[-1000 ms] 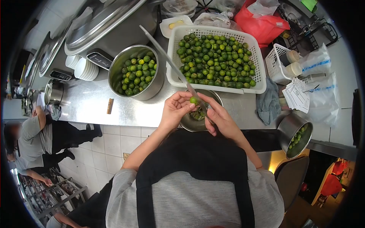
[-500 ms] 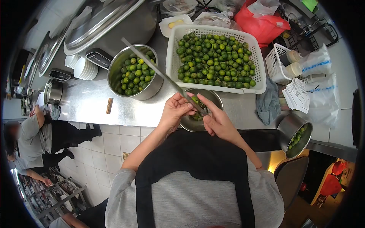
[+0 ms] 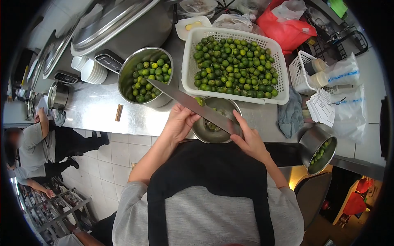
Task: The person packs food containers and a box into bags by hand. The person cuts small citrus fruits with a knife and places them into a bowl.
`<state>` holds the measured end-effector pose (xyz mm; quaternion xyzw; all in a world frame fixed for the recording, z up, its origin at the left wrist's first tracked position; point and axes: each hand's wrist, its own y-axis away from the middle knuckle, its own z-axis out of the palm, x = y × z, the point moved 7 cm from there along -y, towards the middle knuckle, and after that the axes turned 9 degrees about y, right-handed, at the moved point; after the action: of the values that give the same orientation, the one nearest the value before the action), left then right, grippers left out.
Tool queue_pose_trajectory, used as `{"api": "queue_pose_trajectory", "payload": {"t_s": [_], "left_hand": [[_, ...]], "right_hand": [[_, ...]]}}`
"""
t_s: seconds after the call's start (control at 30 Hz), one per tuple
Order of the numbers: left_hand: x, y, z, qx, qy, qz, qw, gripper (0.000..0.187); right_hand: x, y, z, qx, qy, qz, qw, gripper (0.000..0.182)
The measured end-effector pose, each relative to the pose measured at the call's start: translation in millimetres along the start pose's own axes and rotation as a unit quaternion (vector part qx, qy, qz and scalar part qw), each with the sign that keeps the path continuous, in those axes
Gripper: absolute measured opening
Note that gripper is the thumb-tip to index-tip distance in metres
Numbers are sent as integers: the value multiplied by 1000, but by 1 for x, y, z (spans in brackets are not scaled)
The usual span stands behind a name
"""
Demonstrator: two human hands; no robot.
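Observation:
My right hand (image 3: 248, 138) grips a large knife (image 3: 184, 98) near its handle end; the handle itself is mostly hidden by the hand. The broad blade slants up and left, its tip over the rim of a steel pot (image 3: 164, 97) of green limes (image 3: 150, 78). My left hand (image 3: 179, 123) is closed, its fingertips partly under the blade, so what they hold is hidden. A cut-looking lime (image 3: 200, 101) shows at the blade's far edge. Below the knife sits a steel bowl (image 3: 236, 108) with green lime pieces (image 3: 212, 125) inside.
A white perforated basket (image 3: 284, 82) full of limes stands behind the bowl. To the right lie a grey cloth (image 3: 289, 112) and a tilted steel pot (image 3: 305, 143) with limes. Big lidded cookers (image 3: 139, 35) stand at left. Another person (image 3: 37, 143) is at far left.
The knife has turned so its broad side faces up, and its tip has dropped toward me. My left hand has shifted slightly left; my right hand has moved slightly right and down.

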<state>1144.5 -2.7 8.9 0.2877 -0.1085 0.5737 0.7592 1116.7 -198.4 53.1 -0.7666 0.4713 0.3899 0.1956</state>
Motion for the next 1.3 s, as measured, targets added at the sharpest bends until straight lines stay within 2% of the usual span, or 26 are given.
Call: {"api": "queue_pose_trajectory", "payload": {"t_s": [0.07, 0.13, 0.2, 0.3, 0.37, 0.4, 0.47, 0.5, 0.53, 0.57, 0.6, 0.67, 0.73, 0.77, 0.83, 0.87, 0.93, 0.97, 1.03, 1.07, 1.1, 1.13, 1.2, 1.23, 1.3], "left_hand": [[7, 2, 5, -15, -8, 35, 999, 25], [4, 5, 17, -28, -34, 31, 999, 19], [1, 6, 22, -44, -98, 67, 992, 23], [9, 10, 38, -58, -119, 105, 986, 30], [21, 10, 40, -67, -139, 132, 979, 32], [35, 11, 41, -79, -200, 173, 961, 34], [75, 14, 40, -64, -306, 279, 908, 35], [103, 19, 42, -30, -390, 367, 844, 36], [129, 26, 44, 18, -498, 416, 761, 39], [148, 38, 60, 75, -619, 447, 642, 44], [160, 40, 53, 98, -603, 441, 657, 46], [170, 38, 44, 102, -614, 425, 657, 45], [164, 32, 57, 46, -642, 426, 636, 41], [155, 24, 64, 14, -643, 404, 651, 37], [133, 1, 78, -34, -697, 384, 604, 33], [118, -16, 82, -70, -706, 356, 607, 34], [84, -42, 106, -130, -758, 296, 567, 36], [64, -70, 98, -167, -734, 297, 587, 36], [42, -121, 93, -132, -810, 325, 470, 33], [36, -141, 85, -96, -832, 317, 444, 28], [31, -169, 71, -40, -867, 261, 423, 23], [24, -195, 52, -14, -876, 247, 415, 24], [21, -202, 46, -19, -935, 164, 315, 32], [22, -198, 52, -10, -935, 163, 314, 32], [18, -190, 53, -28, -972, 91, 216, 34]], "right_hand": [[10, 5, 3, -23, 14, 31, 999, 71], [8, 2, 4, -18, 8, 22, 1000, 71], [2, -4, 5, -13, 3, 11, 1000, 71], [-10, -16, 3, 0, -4, 5, 1000, 71], [-15, -22, 7, -26, -79, 14, 996, 68], [-18, -24, 5, -29, -79, 7, 996, 68], [-15, -22, 12, -124, -240, 53, 961, 64], [-13, -23, 11, -129, -238, 46, 962, 64], [-11, -25, 6, -112, -299, 23, 947, 64], [-9, -27, 0, -95, -358, -1, 929, 63], [-7, -29, -4, -98, -354, -8, 930, 63], [-4, -37, -25, -9, -365, -43, 930, 64], [-6, -45, -41, 13, -336, -62, 940, 71], [-3, -49, -50, 36, -329, -65, 941, 74], [7, -58, -63, 63, -314, -57, 946, 80], [11, -63, -66, 77, -321, -37, 943, 77], [31, -76, -68, 63, -320, -51, 944, 67], [45, -81, -67, 89, -334, -28, 938, 69], [68, -87, -64, 98, -370, 0, 924, 62], [62, -87, -64, 96, -384, 11, 918, 60], [64, -88, -62, 89, -372, 6, 924, 59], [66, -90, -62, 92, -360, 4, 928, 59], [50, -87, -61, 94, -345, 24, 934, 58], [50, -88, -61, 86, -344, 8, 935, 59], [47, -88, -59, 82, -348, 1, 934, 59]]}}
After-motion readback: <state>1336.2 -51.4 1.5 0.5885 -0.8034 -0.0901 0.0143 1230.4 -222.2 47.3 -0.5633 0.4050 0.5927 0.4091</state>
